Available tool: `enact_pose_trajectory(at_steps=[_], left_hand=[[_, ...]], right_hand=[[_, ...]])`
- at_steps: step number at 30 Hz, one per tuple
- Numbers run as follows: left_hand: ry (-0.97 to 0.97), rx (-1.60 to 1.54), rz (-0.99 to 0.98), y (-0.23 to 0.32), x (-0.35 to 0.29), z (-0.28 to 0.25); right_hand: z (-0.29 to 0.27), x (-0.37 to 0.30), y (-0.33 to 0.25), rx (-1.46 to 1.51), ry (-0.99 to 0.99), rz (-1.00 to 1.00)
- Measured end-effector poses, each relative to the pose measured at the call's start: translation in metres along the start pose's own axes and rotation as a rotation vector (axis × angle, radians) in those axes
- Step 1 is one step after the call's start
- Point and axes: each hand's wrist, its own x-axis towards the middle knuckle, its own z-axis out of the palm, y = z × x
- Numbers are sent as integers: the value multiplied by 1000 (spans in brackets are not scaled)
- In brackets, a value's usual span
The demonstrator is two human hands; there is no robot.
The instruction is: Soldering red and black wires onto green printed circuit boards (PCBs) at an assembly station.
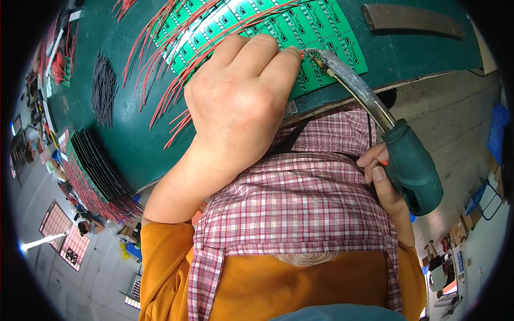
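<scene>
Nearest the camera, an orange shirt (267, 283) is seen under a red and white checked apron (300, 203), with a dark strap running up from it toward the table edge.

At the right, the right hand (383, 179) is wrapped around the green handle of a soldering iron (412, 166); the fingers are curled closed on the grip. The iron's taped metal shaft is angled up and to the left, and its tip is set against the near edge of the green circuit board panel (321, 32), just beside the fingertips of the other hand.

The left hand (241, 96) is laid over the near part of the panel, knuckles up, with the fingers bent and bunched together; a thin red wire (303, 54) is pinched at their tips, right at the iron's tip. Whether more than one wire is held cannot be told.

The panel is spread flat on the dark green table (134, 139), near its front edge, and many red wires (171, 80) are fanned out from its left side across the table.

Farther left, a bundle of black wires (103, 88) is laid on the table, and a stack of dark boards (99, 171) with red wires is set at the table's left edge. A dark flat bar (412, 21) is placed beyond the panel at the upper right.
</scene>
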Motion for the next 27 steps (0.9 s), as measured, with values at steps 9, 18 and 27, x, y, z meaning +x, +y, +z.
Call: enact_pose_trajectory(at_steps=[9,18,27], left_hand=[[-36,41,-7,3,2,-2],[15,-92,7,4,11,4],[-42,25,-5,9,15,9]], right_hand=[[1,-2,-1,55,63,24],[2,-4,-1,91,126,55],[-3,-1,5,35,55,-8]])
